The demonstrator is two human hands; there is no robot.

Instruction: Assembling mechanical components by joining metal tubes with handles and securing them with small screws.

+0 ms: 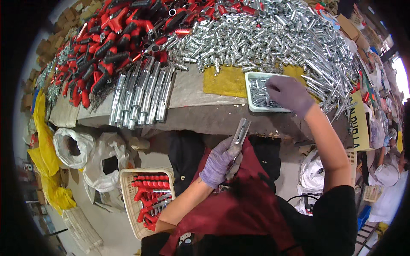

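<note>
My left hand [218,165], in a purple-grey knit glove, is wrapped round a shiny slotted metal tube [241,131]. The tube tilts up and away in front of my apron. To the right, my gloved right hand [289,93] reaches over a small white tray [251,99] at the table's near edge. Small metal pins [259,94] lie loose in the tray. The fingers of that hand curl down at the pins, and whatever is between the fingertips is hidden.
Slotted metal tubes [141,96] lie side by side at the table's left front. Behind them are piled red-and-black handles [102,51]; a heap of small metal parts [256,38] spreads across the back. A crate [128,205] of red-handled parts stands below left, near white sacks [104,160].
</note>
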